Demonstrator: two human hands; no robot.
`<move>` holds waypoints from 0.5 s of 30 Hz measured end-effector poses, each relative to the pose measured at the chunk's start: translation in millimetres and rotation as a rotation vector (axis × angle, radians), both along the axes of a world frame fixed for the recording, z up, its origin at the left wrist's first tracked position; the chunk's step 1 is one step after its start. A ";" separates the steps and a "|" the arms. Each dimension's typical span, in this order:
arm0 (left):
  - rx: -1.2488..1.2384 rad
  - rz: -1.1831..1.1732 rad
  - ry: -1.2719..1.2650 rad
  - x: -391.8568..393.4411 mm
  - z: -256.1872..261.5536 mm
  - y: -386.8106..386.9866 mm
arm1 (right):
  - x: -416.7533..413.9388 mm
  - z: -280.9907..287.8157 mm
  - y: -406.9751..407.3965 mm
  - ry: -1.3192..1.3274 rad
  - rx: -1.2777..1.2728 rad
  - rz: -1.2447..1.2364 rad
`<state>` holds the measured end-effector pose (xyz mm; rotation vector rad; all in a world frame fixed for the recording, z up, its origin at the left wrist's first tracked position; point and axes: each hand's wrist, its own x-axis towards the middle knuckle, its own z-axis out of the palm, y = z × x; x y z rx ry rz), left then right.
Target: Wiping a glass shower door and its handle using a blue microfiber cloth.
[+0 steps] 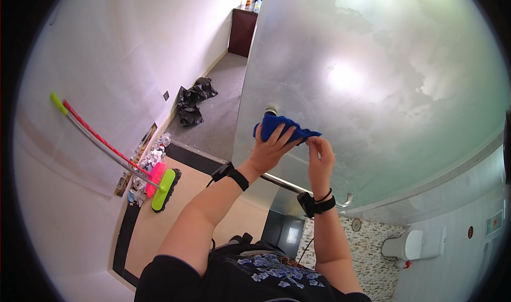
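Note:
My left hand (270, 150) presses a blue cloth (284, 127) with spread fingers, just below a round metal fitting (271, 110) on a frosted glass panel (351, 94). At the cloth's right end, my right hand (321, 152) pinches a corner between thumb and fingers. The cloth is bunched and covers what lies under it. A metal bar handle (287, 184) runs along the glass below both hands, partly behind my wrists.
At left, a pink broom (156, 179) and a green broom (164, 191) lean by a heap of paper litter (139, 190). Black plastic bags (193, 100) lie on the grey floor beyond the threshold. A white toilet (411, 245) stands lower right.

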<state>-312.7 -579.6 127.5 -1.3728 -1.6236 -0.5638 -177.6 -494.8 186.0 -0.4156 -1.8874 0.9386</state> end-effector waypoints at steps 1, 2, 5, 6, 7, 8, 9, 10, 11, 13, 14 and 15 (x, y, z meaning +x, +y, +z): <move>-0.038 0.023 -0.002 -6.7 -10.0 -4.4 | 1.1 -0.2 -1.1 -0.017 -0.036 0.007; -0.077 0.046 -0.006 -12.1 -21.0 -9.9 | 3.9 -1.4 -1.8 -0.036 -0.074 0.015; -0.065 0.121 -0.200 -24.0 -33.7 -23.9 | 7.2 -11.6 -0.8 -0.065 -0.110 0.024; -0.063 0.160 -0.338 -23.6 -30.6 -28.0 | 6.5 -13.5 -2.6 -0.066 -0.114 0.025; -0.018 0.215 -0.471 -20.5 -26.3 -26.2 | 5.5 -14.2 -5.2 -0.076 -0.146 0.041; 0.122 0.215 -0.549 -17.4 -16.9 -19.6 | 6.0 -12.8 -8.6 -0.086 -0.174 0.055; 0.218 0.209 -0.625 -12.5 -3.3 -13.7 | 3.6 -15.2 -9.3 -0.088 -0.176 0.056; 0.314 0.204 -0.700 -6.5 6.7 -7.7 | 0.2 -18.4 -9.8 -0.074 -0.187 0.074; 0.317 0.208 -0.700 -0.6 8.7 -1.3 | -3.1 -19.9 -11.0 -0.060 -0.196 0.097; 0.409 0.252 -0.794 11.4 13.4 13.3 | -8.6 -18.9 -12.2 -0.055 -0.197 0.115; 0.414 0.254 -0.793 20.8 16.1 19.3 | -10.7 -18.3 -11.5 -0.051 -0.201 0.131; 0.398 0.213 -0.877 33.4 18.5 21.8 | -11.8 -18.4 -11.4 -0.051 -0.200 0.134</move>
